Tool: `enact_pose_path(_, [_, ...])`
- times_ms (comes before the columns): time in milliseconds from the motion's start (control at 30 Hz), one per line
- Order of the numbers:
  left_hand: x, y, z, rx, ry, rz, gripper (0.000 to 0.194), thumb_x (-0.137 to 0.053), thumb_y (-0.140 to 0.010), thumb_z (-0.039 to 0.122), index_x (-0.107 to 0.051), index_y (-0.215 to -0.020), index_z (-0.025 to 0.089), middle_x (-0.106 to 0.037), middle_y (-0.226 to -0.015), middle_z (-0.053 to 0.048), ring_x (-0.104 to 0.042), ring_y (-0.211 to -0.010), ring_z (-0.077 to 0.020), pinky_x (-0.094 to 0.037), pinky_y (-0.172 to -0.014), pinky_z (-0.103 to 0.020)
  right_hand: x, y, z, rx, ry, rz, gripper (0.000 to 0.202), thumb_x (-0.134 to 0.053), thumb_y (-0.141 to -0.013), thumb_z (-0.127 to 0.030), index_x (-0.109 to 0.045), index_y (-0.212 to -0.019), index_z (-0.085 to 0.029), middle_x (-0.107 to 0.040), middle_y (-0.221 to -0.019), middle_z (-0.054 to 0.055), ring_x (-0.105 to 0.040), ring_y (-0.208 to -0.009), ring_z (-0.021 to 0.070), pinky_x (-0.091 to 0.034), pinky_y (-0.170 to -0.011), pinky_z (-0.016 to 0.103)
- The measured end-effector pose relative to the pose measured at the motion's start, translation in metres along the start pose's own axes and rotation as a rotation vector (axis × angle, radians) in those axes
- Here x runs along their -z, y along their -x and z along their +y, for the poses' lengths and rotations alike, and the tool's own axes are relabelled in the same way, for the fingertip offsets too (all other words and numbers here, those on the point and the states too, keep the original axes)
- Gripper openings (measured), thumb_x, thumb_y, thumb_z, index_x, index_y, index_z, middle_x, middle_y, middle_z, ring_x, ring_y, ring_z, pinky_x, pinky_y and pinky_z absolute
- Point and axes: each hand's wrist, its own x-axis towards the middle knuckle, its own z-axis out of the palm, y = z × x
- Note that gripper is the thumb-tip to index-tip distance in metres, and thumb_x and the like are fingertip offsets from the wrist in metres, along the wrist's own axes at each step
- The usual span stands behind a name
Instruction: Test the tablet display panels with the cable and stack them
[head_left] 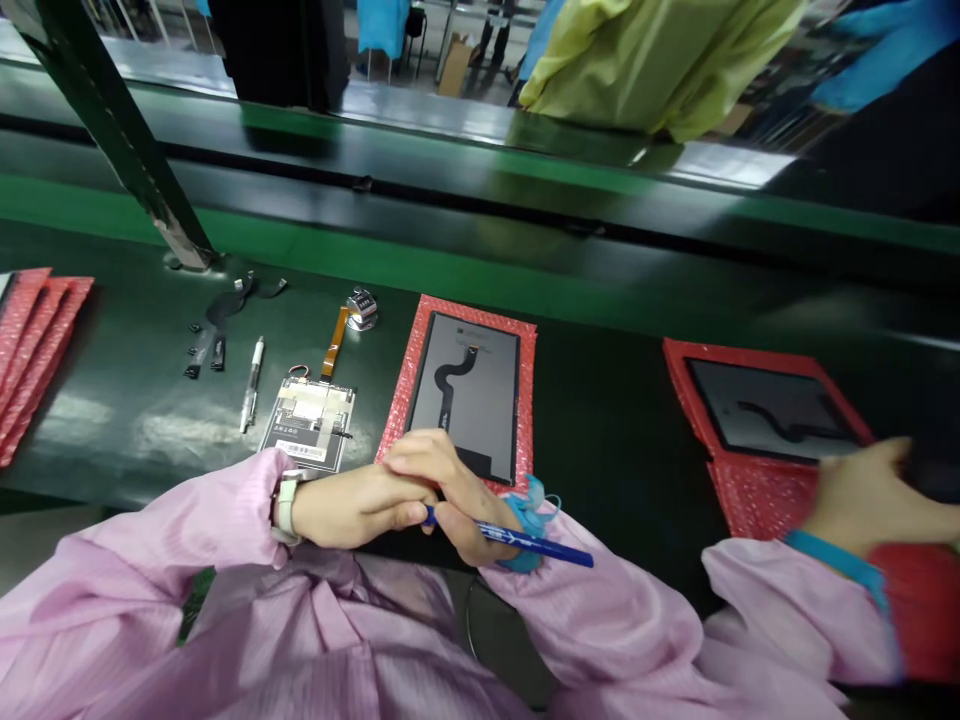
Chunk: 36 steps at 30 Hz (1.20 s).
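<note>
My right hand (pixel 454 490) is closed around a blue pen (pixel 536 543), whose long end points out to the right past my wrist. My left hand (pixel 360 508), with a pale watch on its wrist, lies against the right one; its thumb is at the pen's near end. The left fingers are partly hidden behind the right hand, so what they grip does not show. Just beyond both hands, a tablet screen panel (pixel 486 375) with a black curved flex cable (pixel 448 378) lies on a red bubble-wrap sheet (pixel 527 400).
Left of the panel lie a circuit board with battery (pixel 307 425), a roll of silvery tape (pixel 361 308), a white pen (pixel 253 385) and loose black cables (pixel 221 315). Red bubble bags (pixel 45 350) lie far left. A co-worker's hand (pixel 870 495) is beside another panel (pixel 772 405) at right.
</note>
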Motion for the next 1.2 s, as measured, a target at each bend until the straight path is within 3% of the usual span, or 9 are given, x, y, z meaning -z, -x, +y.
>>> enact_pose_path(100, [0.002, -0.001, 0.002, 0.006, -0.001, 0.064, 0.059, -0.02, -0.107, 0.061, -0.054, -0.086, 0.018, -0.058, -0.073, -0.004, -0.054, -0.065, -0.0146, -0.049, -0.067, -0.027, 0.001, -0.023, 0.002, -0.101, -0.063, -0.071, 0.026, -0.067, -0.085, -0.057, -0.073, -0.087, -0.032, -0.071, -0.089, 0.005, -0.066, -0.096, 0.0246, -0.057, -0.075, 0.037])
enact_pose_path(233, [0.023, 0.0, 0.007, 0.122, -0.567, 0.525, 0.05, -0.028, -0.109, 0.05, -0.055, -0.083, 0.017, -0.06, -0.075, -0.005, -0.055, -0.068, -0.0159, -0.043, -0.068, -0.029, 0.002, -0.054, 0.015, -0.139, -0.133, 0.027, 0.036, -0.052, -0.099, -0.052, -0.061, -0.1, -0.017, -0.061, -0.081, 0.001, -0.057, -0.069, 0.0109, -0.051, -0.062, 0.025])
enact_pose_path(367, [0.055, 0.003, -0.004, 0.242, -1.045, 0.845, 0.035, -0.04, -0.106, 0.038, -0.059, -0.086, 0.018, -0.061, -0.084, -0.009, -0.057, -0.084, -0.0227, -0.045, -0.078, -0.034, 0.003, -0.077, 0.033, -0.317, -0.262, 0.192, 0.036, -0.06, -0.089, -0.056, -0.049, -0.096, -0.022, -0.038, -0.058, -0.009, -0.039, -0.049, 0.0089, -0.031, -0.045, 0.021])
enact_pose_path(467, [0.077, 0.004, -0.031, 0.364, -1.192, 0.903, 0.025, -0.05, -0.1, 0.039, -0.06, -0.098, 0.017, -0.06, -0.096, -0.013, -0.056, -0.093, -0.0292, -0.047, -0.084, -0.041, 0.005, -0.082, 0.044, -0.371, -0.09, 0.209, 0.067, -0.072, -0.077, -0.061, -0.045, -0.122, -0.02, -0.053, -0.072, -0.005, -0.052, -0.062, 0.0128, -0.042, -0.055, 0.025])
enact_pose_path(567, [0.091, 0.005, -0.058, 0.513, -1.234, 0.811, 0.039, -0.062, -0.091, 0.044, -0.059, -0.114, 0.013, -0.061, -0.104, -0.017, -0.056, -0.098, -0.0349, -0.049, -0.086, -0.046, 0.015, -0.079, 0.05, -0.212, 0.276, 0.291, 0.074, -0.068, -0.083, -0.053, -0.039, -0.143, -0.021, -0.06, -0.113, 0.01, -0.061, -0.095, 0.0208, -0.054, -0.082, 0.037])
enact_pose_path(733, [0.099, 0.002, -0.074, 0.592, -1.127, 0.773, 0.041, -0.058, -0.082, 0.019, -0.055, -0.123, 0.012, -0.065, -0.105, -0.016, -0.059, -0.102, -0.0352, -0.051, -0.087, -0.048, 0.053, -0.064, 0.06, -0.118, 0.672, 0.201, 0.056, -0.057, -0.089, -0.036, -0.05, -0.141, -0.015, -0.057, -0.133, 0.017, -0.05, -0.128, 0.0326, -0.04, -0.114, 0.057])
enact_pose_path(900, [0.1, -0.002, -0.075, 0.406, -0.62, 0.997, 0.055, -0.056, -0.072, 0.013, -0.046, -0.127, 0.017, -0.065, -0.094, -0.006, -0.066, -0.091, -0.0245, -0.054, -0.089, -0.043, 0.076, -0.054, 0.074, -0.295, 0.778, 0.062, 0.073, -0.066, -0.086, -0.04, -0.043, -0.149, -0.011, -0.04, -0.158, 0.021, -0.03, -0.151, 0.0404, -0.028, -0.123, 0.063])
enact_pose_path(1067, [0.105, -0.004, -0.076, 0.071, -0.208, 1.073, 0.063, -0.07, -0.082, 0.036, -0.04, -0.136, 0.021, -0.066, -0.099, -0.005, -0.068, -0.096, -0.0199, -0.057, -0.091, -0.035, 0.074, -0.052, 0.076, -0.304, 0.726, 0.013, 0.076, -0.068, -0.086, -0.039, -0.042, -0.151, -0.01, -0.038, -0.161, 0.019, -0.028, -0.154, 0.038, -0.022, -0.128, 0.058])
enact_pose_path(1200, [0.105, -0.005, -0.068, 0.008, -0.147, 1.079, 0.045, -0.068, -0.092, 0.052, -0.058, -0.12, 0.019, -0.067, -0.087, -0.004, -0.067, -0.078, -0.0156, -0.058, -0.076, -0.029, 0.068, -0.055, 0.076, -0.213, 0.435, 0.126, 0.073, -0.07, -0.083, -0.033, -0.042, -0.149, -0.023, -0.056, -0.145, 0.013, -0.048, -0.142, 0.0311, -0.034, -0.123, 0.057])
